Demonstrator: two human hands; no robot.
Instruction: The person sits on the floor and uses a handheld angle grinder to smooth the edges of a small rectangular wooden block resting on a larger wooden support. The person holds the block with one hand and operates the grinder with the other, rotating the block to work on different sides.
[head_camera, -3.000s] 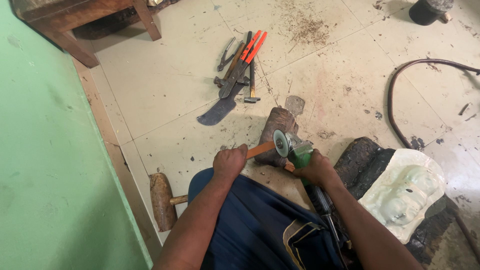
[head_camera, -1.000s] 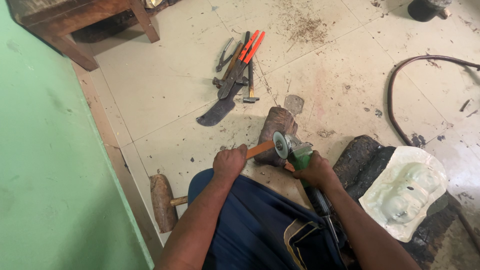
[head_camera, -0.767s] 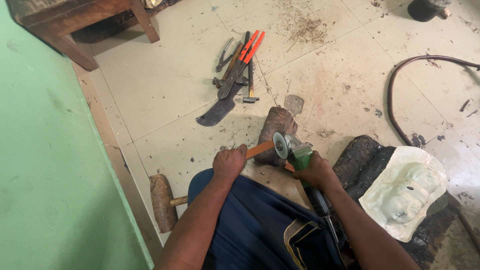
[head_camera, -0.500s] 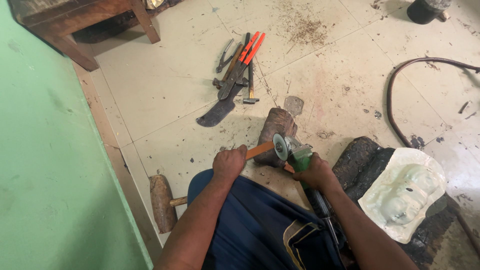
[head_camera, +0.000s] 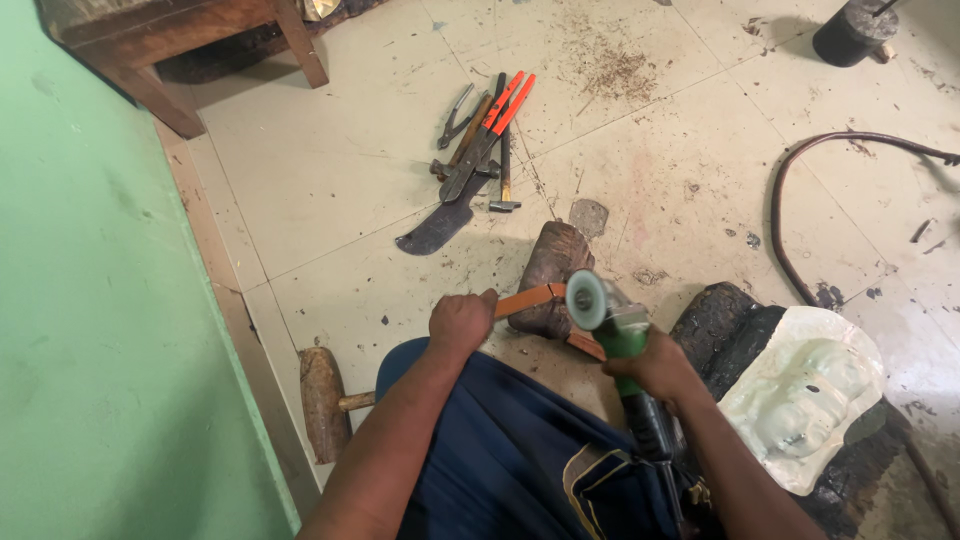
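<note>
**Grinding a flat wooden strip: mid-work, extent of finish unclear**

Head view:
- Left hand (head_camera: 461, 322) is fisted tight around the near end of a flat orange-brown wooden strip (head_camera: 530, 298). The strip runs right from the fist and rests across a small wood block (head_camera: 553, 275) on the tiled floor (head_camera: 330, 190).
- Right hand (head_camera: 655, 367) is wrapped closed around the green body of an angle grinder (head_camera: 622, 335). Its disc (head_camera: 586, 299) faces the camera, right at the strip's far end; can't tell whether it actually touches.
- Progress, my read: shaping of the strip end is under way. No visible sparks or dust, and the worked face is too small to judge, so how much is left is unknown.
- Idle nearby: wooden mallet (head_camera: 322, 402) by the left knee; pile of hand tools (head_camera: 478, 160) (red-handled cutters, pliers, small hammer, curved blade) further out; pale carved face mask (head_camera: 812, 392) on a dark log to the right; hose (head_camera: 800, 215) beyond.
</note>
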